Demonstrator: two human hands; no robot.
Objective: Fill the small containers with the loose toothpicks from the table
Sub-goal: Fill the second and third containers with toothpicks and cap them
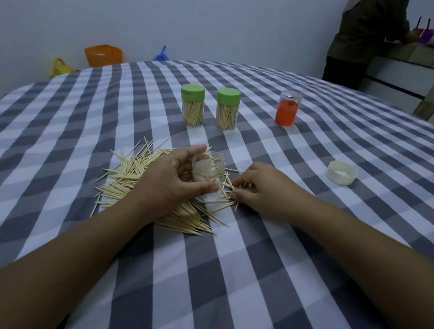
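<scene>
toothpicks (143,185) under both hands; left grip (174,179) holds container (207,174).

Left hand (177,179) gripping clear container (208,175) (few toothpicks inside); right hand (257,189) pinching loose toothpicks (134,174)

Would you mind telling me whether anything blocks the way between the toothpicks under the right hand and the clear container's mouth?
Nothing visible does: the lidless clear container, gripped by the left hand, sits right beside the right hand gathering loose toothpicks.
</scene>
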